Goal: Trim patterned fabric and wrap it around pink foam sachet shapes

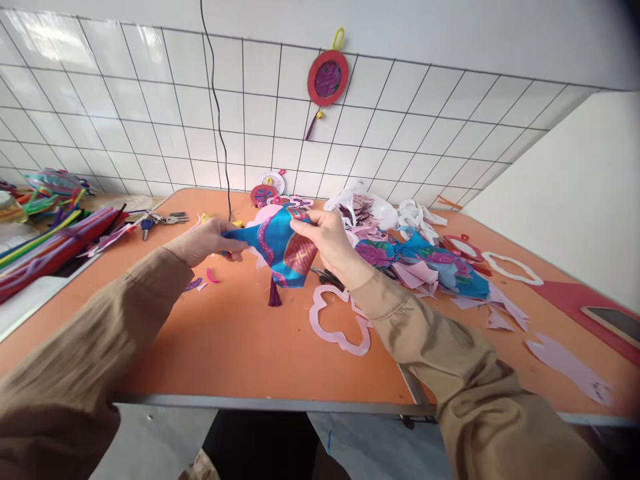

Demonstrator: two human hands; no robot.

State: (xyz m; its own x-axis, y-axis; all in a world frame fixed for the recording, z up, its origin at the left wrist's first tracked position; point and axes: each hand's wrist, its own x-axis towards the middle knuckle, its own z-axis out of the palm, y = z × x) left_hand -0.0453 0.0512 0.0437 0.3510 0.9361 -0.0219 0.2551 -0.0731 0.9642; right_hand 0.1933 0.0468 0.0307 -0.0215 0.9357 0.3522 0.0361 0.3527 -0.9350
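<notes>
A blue patterned cloth (280, 243) with pink and gold motifs is stretched between my two hands above the orange table. My left hand (213, 241) pinches its narrow left end, and my right hand (327, 237) grips its upper right part between thumb and fingers. Just below the cloth shows a dark purple tassel (275, 294); its upper end is hidden. Beneath my right wrist lies a pink scalloped paper frame (320, 327), and dark-handled scissors (327, 277) are partly covered by that hand.
Blue floral cloth scraps (465, 277) and pink paper pieces lie right of my hands. Keys (146, 227) rest at the back left, near colourful craft sticks (60, 247). A phone (613, 320) is at the far right. A round red ornament (327, 78) hangs on the tiled wall.
</notes>
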